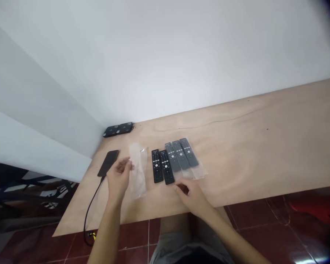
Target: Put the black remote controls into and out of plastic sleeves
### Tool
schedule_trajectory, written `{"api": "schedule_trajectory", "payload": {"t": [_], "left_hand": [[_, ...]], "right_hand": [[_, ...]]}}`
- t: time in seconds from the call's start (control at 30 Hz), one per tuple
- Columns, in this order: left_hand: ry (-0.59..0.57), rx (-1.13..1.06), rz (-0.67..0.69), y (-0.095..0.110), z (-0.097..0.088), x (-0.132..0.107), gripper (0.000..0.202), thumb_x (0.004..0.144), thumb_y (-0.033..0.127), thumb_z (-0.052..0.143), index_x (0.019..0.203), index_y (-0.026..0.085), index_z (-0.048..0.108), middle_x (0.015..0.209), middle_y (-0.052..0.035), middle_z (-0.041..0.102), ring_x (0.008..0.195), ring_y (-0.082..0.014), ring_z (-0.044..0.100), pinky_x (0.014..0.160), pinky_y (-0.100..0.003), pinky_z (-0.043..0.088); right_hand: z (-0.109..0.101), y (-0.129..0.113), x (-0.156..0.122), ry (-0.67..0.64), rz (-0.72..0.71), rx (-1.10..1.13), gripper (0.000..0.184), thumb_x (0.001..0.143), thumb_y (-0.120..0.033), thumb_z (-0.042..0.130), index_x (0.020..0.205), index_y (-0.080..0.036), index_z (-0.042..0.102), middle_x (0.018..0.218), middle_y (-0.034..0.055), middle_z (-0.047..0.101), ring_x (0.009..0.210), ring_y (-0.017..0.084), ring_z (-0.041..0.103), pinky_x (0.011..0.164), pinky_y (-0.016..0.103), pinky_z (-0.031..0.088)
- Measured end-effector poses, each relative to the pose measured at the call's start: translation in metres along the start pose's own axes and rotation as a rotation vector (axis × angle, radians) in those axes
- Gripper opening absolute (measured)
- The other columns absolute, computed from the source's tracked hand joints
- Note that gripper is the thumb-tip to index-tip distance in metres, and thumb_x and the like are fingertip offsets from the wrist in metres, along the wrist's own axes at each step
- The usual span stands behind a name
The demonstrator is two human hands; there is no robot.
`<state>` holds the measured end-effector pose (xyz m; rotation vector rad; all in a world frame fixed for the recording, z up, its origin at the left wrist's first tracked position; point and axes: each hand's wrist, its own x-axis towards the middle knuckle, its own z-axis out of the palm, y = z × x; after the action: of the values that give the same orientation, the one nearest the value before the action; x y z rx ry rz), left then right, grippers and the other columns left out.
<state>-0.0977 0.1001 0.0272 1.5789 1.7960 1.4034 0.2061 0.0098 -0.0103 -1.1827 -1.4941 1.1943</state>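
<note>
My left hand [119, 176] hovers over the plywood table with its fingertips at the edge of a clear plastic bag [138, 171], and it holds nothing I can see. My right hand [188, 195] sits just below the row of remote controls, its curled fingers close to them and empty. Two bare black remote controls [157, 165] [167, 167] lie side by side. To their right, three more remotes [180, 154] lie in clear plastic sleeves, slightly overlapping. A black smartphone [108, 163] lies left of my left hand, a black cable [92, 209] trailing from it over the table edge.
A flat black device [118, 129] sits in the far corner of the plywood table [250, 146], against white walls. Below the near edge are dark red floor tiles, my grey shorts, and a red object at the right. Dark furniture stands at the left.
</note>
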Motion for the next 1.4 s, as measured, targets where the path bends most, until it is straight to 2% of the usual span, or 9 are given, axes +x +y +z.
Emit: {"api": "schedule_trajectory", "payload": {"t": [0.13, 0.33, 0.5, 0.6, 0.67, 0.9, 1.07, 1.23, 1.4], "left_hand": [[-0.05, 0.141, 0.031, -0.024, 0.011, 0.036, 0.037, 0.086, 0.044, 0.071, 0.109, 0.015, 0.077, 0.089, -0.0089, 0.079, 0.078, -0.0254, 0.077, 0.079, -0.041, 0.065], [-0.138, 0.275, 0.156, -0.026, 0.021, 0.035, 0.034, 0.09, 0.043, 0.067, 0.109, 0.017, 0.078, 0.099, -0.0118, 0.079, 0.086, -0.0269, 0.073, 0.082, -0.042, 0.062], [-0.088, 0.292, 0.315, 0.009, 0.022, -0.006, 0.028, 0.102, 0.041, 0.064, 0.116, 0.021, 0.076, 0.118, -0.0127, 0.074, 0.117, -0.0312, 0.068, 0.108, -0.049, 0.055], [-0.301, 0.28, 0.506, 0.027, 0.04, -0.053, 0.026, 0.103, 0.035, 0.07, 0.126, 0.025, 0.076, 0.129, -0.0124, 0.073, 0.126, -0.0327, 0.066, 0.113, -0.052, 0.054], [-0.428, 0.337, 0.575, 0.03, 0.056, -0.081, 0.047, 0.097, 0.035, 0.079, 0.143, 0.027, 0.07, 0.146, -0.0132, 0.068, 0.14, -0.0373, 0.059, 0.118, -0.059, 0.051], [-0.37, 0.355, 0.574, 0.01, 0.078, -0.102, 0.034, 0.105, 0.027, 0.07, 0.139, 0.027, 0.072, 0.153, -0.0143, 0.064, 0.147, -0.0379, 0.057, 0.118, -0.063, 0.053], [-0.483, 0.327, 0.568, 0.015, 0.07, -0.084, 0.037, 0.106, 0.026, 0.068, 0.143, 0.027, 0.069, 0.156, -0.0134, 0.061, 0.15, -0.0369, 0.054, 0.122, -0.062, 0.052], [-0.494, 0.232, 0.625, 0.04, 0.066, -0.098, 0.043, 0.105, 0.026, 0.07, 0.148, 0.029, 0.063, 0.155, -0.0133, 0.062, 0.156, -0.0367, 0.049, 0.125, -0.062, 0.048], [-0.769, 0.162, 0.67, 0.072, 0.08, -0.125, 0.069, 0.097, 0.043, 0.083, 0.159, 0.028, 0.055, 0.149, -0.0152, 0.067, 0.147, -0.0381, 0.057, 0.121, -0.06, 0.051]], "right_hand": [[0.0, 0.004, 0.0, 0.033, -0.027, -0.04, 0.013, 0.102, -0.024, 0.064, 0.096, -0.02, 0.075, 0.084, 0.0018, 0.073, 0.079, 0.02, 0.065, 0.073, 0.032, 0.047], [0.004, 0.007, -0.003, 0.029, -0.073, -0.105, 0.012, 0.103, -0.021, 0.064, 0.097, -0.021, 0.074, 0.087, 0.002, 0.073, 0.081, 0.02, 0.067, 0.074, 0.032, 0.049], [-0.007, 0.008, 0.011, 0.193, -0.228, -0.351, 0.023, 0.11, -0.025, 0.054, 0.112, -0.022, 0.077, 0.105, 0.0101, 0.077, 0.099, 0.028, 0.068, 0.089, 0.041, 0.053], [-0.013, 0.01, 0.027, 0.195, -0.31, -0.645, 0.035, 0.111, -0.021, 0.052, 0.14, -0.024, 0.072, 0.148, 0.0128, 0.071, 0.133, 0.038, 0.058, 0.109, 0.055, 0.046], [-0.014, 0.012, 0.031, 0.141, -0.317, -0.787, 0.04, 0.111, -0.022, 0.055, 0.149, -0.026, 0.067, 0.161, 0.0096, 0.064, 0.145, 0.042, 0.049, 0.114, 0.062, 0.04], [-0.017, 0.022, -0.011, 0.133, -0.332, -0.872, 0.03, 0.111, -0.028, 0.059, 0.139, -0.025, 0.071, 0.151, 0.0119, 0.072, 0.144, 0.044, 0.052, 0.116, 0.066, 0.034], [-0.047, 0.022, -0.048, 0.108, -0.284, -0.721, 0.015, 0.108, -0.027, 0.063, 0.119, -0.027, 0.074, 0.132, 0.0135, 0.076, 0.128, 0.039, 0.064, 0.106, 0.061, 0.052], [-0.107, 0.025, -0.067, -0.003, -0.267, -0.531, 0.02, 0.104, -0.024, 0.067, 0.12, -0.031, 0.077, 0.152, 0.0122, 0.067, 0.144, 0.037, 0.061, 0.117, 0.059, 0.055], [-0.133, 0.017, -0.066, -0.147, -0.22, -0.473, 0.02, 0.101, -0.022, 0.074, 0.116, -0.033, 0.082, 0.141, 0.0083, 0.077, 0.138, 0.034, 0.066, 0.117, 0.057, 0.055]]}}
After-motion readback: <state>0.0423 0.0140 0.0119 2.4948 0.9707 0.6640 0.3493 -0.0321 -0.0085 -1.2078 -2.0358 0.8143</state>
